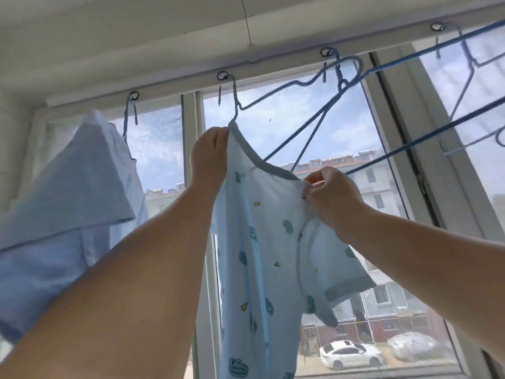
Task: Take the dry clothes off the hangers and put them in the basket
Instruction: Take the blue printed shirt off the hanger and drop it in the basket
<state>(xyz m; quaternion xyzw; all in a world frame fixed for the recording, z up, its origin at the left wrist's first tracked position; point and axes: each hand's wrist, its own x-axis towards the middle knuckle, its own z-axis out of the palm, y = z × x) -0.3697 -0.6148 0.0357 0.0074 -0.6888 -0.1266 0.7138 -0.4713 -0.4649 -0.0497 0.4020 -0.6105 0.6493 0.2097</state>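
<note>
Pale blue printed short-sleeved top (262,242) overhead, hung on blue wire hanger (276,102), long axis dropping toward viewer. Left hand (209,160) pinching collar's left end; right hand (332,196) curled on right shoulder, both touching. Basket unseen.

Daylight is streaming through a wide white-framed window (393,138) under a white ceiling (109,28), showing cloudy blue sky, pale apartment blocks (377,181) and what is probably a parked white car (352,354).
</note>
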